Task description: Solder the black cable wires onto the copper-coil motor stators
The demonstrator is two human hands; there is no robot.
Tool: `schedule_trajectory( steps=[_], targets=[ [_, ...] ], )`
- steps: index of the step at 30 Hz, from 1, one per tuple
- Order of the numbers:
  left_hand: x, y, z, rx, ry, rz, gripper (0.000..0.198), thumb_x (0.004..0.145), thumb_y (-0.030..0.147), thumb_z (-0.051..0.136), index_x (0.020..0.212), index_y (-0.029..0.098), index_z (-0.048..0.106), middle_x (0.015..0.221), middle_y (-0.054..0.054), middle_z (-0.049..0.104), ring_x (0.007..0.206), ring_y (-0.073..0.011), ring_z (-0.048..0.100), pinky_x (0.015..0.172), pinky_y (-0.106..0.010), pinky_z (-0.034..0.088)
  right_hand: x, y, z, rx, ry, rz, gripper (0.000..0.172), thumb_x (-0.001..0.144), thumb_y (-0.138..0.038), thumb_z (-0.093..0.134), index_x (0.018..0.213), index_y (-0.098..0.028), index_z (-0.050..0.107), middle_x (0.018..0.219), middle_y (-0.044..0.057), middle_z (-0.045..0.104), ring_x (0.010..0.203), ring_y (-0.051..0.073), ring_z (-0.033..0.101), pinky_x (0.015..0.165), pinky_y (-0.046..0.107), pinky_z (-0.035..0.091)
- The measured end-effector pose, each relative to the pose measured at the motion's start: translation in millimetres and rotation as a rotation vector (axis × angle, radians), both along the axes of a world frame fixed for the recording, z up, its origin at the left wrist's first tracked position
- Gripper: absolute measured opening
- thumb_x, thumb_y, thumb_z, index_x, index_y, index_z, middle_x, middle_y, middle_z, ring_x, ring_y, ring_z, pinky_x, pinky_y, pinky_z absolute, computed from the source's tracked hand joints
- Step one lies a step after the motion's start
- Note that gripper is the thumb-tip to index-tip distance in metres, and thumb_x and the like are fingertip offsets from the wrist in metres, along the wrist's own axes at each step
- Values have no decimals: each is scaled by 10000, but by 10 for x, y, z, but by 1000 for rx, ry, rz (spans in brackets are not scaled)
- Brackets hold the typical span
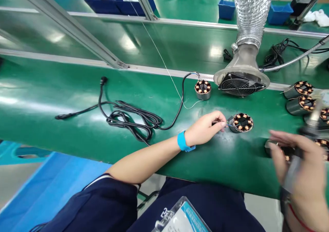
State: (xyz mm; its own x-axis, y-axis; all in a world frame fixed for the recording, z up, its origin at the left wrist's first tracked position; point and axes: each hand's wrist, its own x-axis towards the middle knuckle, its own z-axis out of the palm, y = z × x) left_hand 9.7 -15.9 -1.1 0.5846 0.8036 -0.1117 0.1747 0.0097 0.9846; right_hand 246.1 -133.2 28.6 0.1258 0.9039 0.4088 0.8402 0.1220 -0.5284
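My left hand (209,125), with a blue band on its wrist, pinches the end of a black cable (214,123). Thin wires, one blue, reach from the fingertips to a motor stator (241,123) with copper coils. On the right, my right hand (304,163) is smeared by motion. A grey and black tool like a soldering iron (293,173) lies in that hand, its blurred tip pointing up and away. Thumb and index finger stand apart beside another stator (288,151), which they partly hide. Touching cannot be made out.
Behind stands a stator (203,90) joined to a coiled black power cord (128,117); a thin solder-like wire hangs beside it. A fume hood with fan grille (241,84) overhangs the bench. Several stators (300,105) crowd the right. A metal frame post (69,23) rises at left.
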Motion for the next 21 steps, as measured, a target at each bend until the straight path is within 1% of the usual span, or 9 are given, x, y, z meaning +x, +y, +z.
schedule_trajectory(
  steps=[2, 3, 5, 6, 9, 12, 15, 18, 21],
  targets=[
    [37, 17, -19, -72, -56, -24, 116, 867, 262, 505, 800, 167, 505, 776, -7, 606, 612, -89, 522, 619, -230, 428, -286, 208, -127, -22, -139, 86, 251, 894, -356, 580, 1096, -215, 626, 951, 58, 703, 786, 206, 636, 702, 363, 499],
    [49, 19, -21, -78, -80, -25, 118, 861, 263, 511, 794, 166, 503, 764, 1, 595, 582, -74, 487, 592, -217, 405, -405, 293, -182, -29, -207, 126, 227, 912, -332, 540, 1089, -215, 618, 929, 58, 700, 778, 213, 626, 683, 358, 477],
    [61, 19, -21, -77, -119, -21, 122, 853, 268, 527, 790, 165, 511, 740, 13, 576, 568, -65, 444, 574, -208, 375, -565, 409, -274, -44, -255, 152, 194, 920, -295, 521, 1078, -216, 600, 915, 53, 702, 808, 221, 627, 713, 360, 455],
    [63, 18, -22, -86, -139, -23, 126, 851, 274, 532, 793, 164, 516, 733, 16, 572, 573, -66, 438, 576, -209, 369, -602, 441, -312, -24, -249, 155, 168, 922, -280, 522, 1066, -224, 590, 913, 44, 705, 820, 216, 632, 729, 355, 447],
    [58, 19, -33, -126, -193, -25, 123, 843, 272, 544, 795, 160, 528, 735, 13, 575, 617, -76, 472, 613, -214, 383, -578, 466, -404, 84, -207, 167, 104, 918, -245, 553, 1022, -253, 559, 901, 10, 717, 817, 189, 638, 769, 345, 433],
    [47, 25, -39, -156, -218, -7, 96, 834, 241, 544, 789, 158, 526, 729, 8, 581, 674, -92, 526, 658, -222, 406, -465, 445, -480, 151, -204, 157, 167, 898, -214, 595, 1047, -262, 537, 837, -12, 718, 777, 185, 620, 798, 360, 423],
    [43, 22, -31, -164, -218, -1, 88, 839, 225, 537, 784, 159, 518, 717, 10, 580, 667, -88, 529, 651, -217, 405, -371, 427, -533, 148, -231, 135, 203, 884, -204, 613, 1061, -268, 536, 844, -8, 724, 779, 195, 612, 793, 375, 422],
    [45, 7, -32, -155, -219, 0, 75, 843, 214, 526, 792, 161, 515, 733, 12, 588, 588, -63, 474, 585, -203, 381, -324, 391, -535, 101, -235, 122, 255, 875, -234, 633, 1111, -266, 541, 881, 12, 734, 820, 209, 618, 791, 385, 434],
    [40, -8, -50, -172, -222, 11, 65, 845, 212, 510, 803, 162, 505, 769, 5, 597, 540, -48, 453, 535, -197, 377, -336, 277, -469, 58, -49, 121, 360, 882, -267, 620, 1228, -254, 524, 961, 43, 741, 946, 231, 653, 854, 418, 471]
  ],
)
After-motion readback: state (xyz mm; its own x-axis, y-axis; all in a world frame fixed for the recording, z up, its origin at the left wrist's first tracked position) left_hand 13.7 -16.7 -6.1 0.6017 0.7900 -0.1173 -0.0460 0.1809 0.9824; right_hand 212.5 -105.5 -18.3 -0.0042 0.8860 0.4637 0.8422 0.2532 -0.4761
